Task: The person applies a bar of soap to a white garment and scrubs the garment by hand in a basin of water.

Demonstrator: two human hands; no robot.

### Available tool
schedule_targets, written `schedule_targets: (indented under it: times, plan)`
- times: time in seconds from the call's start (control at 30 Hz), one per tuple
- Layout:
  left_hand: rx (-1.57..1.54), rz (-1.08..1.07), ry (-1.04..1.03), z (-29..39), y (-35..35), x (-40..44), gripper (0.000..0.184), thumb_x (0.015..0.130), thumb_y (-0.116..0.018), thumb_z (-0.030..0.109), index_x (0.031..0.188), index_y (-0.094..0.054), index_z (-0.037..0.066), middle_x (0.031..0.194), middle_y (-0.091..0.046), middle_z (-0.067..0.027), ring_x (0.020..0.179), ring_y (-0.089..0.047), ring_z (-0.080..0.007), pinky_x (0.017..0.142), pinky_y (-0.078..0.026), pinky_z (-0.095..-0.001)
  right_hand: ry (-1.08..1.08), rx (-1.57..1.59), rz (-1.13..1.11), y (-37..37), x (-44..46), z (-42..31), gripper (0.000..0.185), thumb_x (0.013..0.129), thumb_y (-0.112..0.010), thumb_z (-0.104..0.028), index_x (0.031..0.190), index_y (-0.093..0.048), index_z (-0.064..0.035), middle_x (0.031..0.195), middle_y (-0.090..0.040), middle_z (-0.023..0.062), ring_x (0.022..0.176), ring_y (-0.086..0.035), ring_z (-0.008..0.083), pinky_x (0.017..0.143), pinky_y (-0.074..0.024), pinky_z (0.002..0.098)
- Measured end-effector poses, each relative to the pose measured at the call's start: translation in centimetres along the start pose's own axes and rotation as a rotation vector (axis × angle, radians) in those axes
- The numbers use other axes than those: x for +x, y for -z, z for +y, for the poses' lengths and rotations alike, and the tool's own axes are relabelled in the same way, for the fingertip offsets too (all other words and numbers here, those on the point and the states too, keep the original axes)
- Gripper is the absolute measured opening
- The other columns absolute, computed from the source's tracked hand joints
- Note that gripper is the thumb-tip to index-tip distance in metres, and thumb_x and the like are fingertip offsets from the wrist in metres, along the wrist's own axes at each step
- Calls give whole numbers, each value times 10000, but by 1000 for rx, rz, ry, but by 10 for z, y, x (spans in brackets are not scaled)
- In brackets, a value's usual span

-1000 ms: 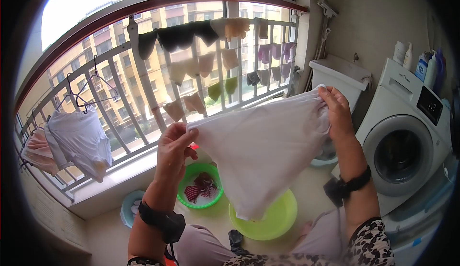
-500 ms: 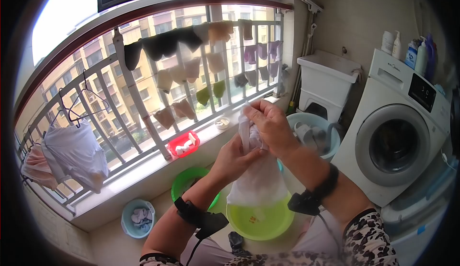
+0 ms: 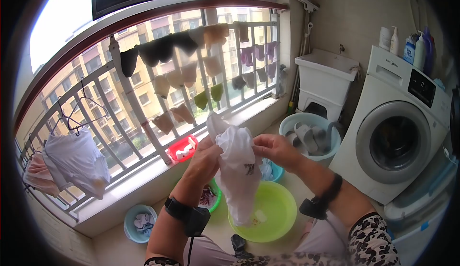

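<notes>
1. Since the earlier frame: right hand (image 3: 278,150) has dropped and moved out to the right; the two hands, close together half a second ago, now stand a little apart. Cloth (image 3: 235,180) turned too; a dark mark (image 3: 249,169) now shows on its right side.
2. Left hand (image 3: 203,158): fingers closed around a bunched fold, one loose end poking up above the grip.
3. Right hand: thumb and fingertips pinching the cloth's right edge; palm off the fabric.
4. Cloth hangs between the hands, lower end in front of the left part of the yellow-green basin (image 3: 283,213). Cannot tell whether it touches the basin.
5. Handling, my judgement: light, limp, thin, soft; bends anywhere, hard to break. Perhaps damp, which would add weight and cling; wetness not readable here. Best hold: two points along one edge, pinched, so the folds fall out; a fistful mid-cloth only keeps it crumpled.
6. Round about: green basin (image 3: 219,196) left, partly behind the left arm; blue tub (image 3: 277,171) behind the right hand; slippers (image 3: 306,136) in a pale basin (image 3: 332,152) farther right.
</notes>
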State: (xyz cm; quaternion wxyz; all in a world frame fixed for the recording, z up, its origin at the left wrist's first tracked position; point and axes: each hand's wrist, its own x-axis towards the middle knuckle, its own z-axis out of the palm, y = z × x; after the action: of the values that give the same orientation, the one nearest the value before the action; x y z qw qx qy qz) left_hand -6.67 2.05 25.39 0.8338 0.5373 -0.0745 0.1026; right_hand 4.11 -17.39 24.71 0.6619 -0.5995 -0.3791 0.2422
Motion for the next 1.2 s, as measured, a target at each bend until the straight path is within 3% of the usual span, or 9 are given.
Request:
schedule_targets:
  times: [0.1, 0.23, 0.37, 0.5, 0.6, 0.73, 0.93, 1.07, 1.2]
  plan:
    - [78, 82, -16, 3, 10, 2, 260, 884, -501, 58, 1131, -559, 3, 1049, -602, -75, 947, -581, -150, 817, -470, -285, 54, 147, 270, 5, 0, -22, 252, 924, -535, -259, 1002, -588, -25, 856, -607, 16, 798, -565, 88, 760, -466, 235]
    - [141, 174, 34, 1, 37, 1, 281, 908, -525, 168, 1129, -546, -5, 1050, -605, -93, 944, -596, -172, 820, -494, -312, 191, 523, 417, 9, 16, -38, 226, 927, -510, -220, 983, -589, -15, 883, -619, 39, 773, -589, 116, 714, -488, 251]
    - [87, 158, 204, 5, 28, -1, 434, 902, -555, 330, 1158, -514, -17, 1086, -591, -117, 963, -592, -191, 835, -493, -335, 153, 380, 335, -5, 19, -58, 210, 926, -534, -217, 981, -587, -21, 859, -602, 8, 776, -555, 77, 724, -459, 214]
    - [489, 54, -40, -8, -19, 0, 475, 846, -609, 358, 1113, -562, -32, 987, -613, -71, 919, -568, -164, 835, -439, -306, 177, -67, 201, -19, 30, -44, 204, 925, -539, -207, 965, -604, -18, 841, -600, 1, 765, -540, 52, 692, -448, 201]
    - [783, -6, 77, -17, -9, 7, 437, 841, -602, 309, 1089, -571, -50, 970, -621, -102, 885, -580, -160, 795, -457, -288, 195, -177, 203, -29, 26, -52, 201, 919, -549, -186, 889, -620, -1, 771, -582, -14, 732, -507, 32, 654, -437, 196]
    - [123, -10, 263, 6, 13, -6, 267, 836, -564, 198, 941, -599, -45, 864, -627, -104, 787, -615, -187, 725, -498, -296, 145, -245, 277, 17, 27, -57, 218, 893, -591, -201, 882, -626, 14, 727, -582, -18, 716, -507, 37, 646, -440, 212]
    - [-112, 39, 238, -4, 3, 1, 369, 851, -543, 282, 1069, -559, -16, 980, -624, -131, 882, -620, -236, 796, -504, -367, 390, -623, 447, 13, 27, -17, 185, 885, -589, -192, 906, -610, -10, 794, -628, 27, 717, -562, 88, 657, -451, 234]
    - [-96, 35, 227, 1, 1, 8, 397, 857, -534, 316, 1095, -555, -1, 998, -628, -137, 899, -625, -250, 815, -506, -377, 157, 43, 308, -8, -5, -21, 221, 915, -508, -204, 928, -577, 6, 757, -615, 63, 739, -601, 148, 698, -500, 275]
    - [-103, 30, 216, 0, 2, 9, 377, 860, -533, 318, 1076, -563, 10, 970, -633, -127, 880, -627, -238, 801, -510, -367, 22, 255, 138, -36, -18, 25, 252, 924, -454, -197, 946, -587, 15, 902, -610, 80, 847, -585, 133, 759, -487, 267]
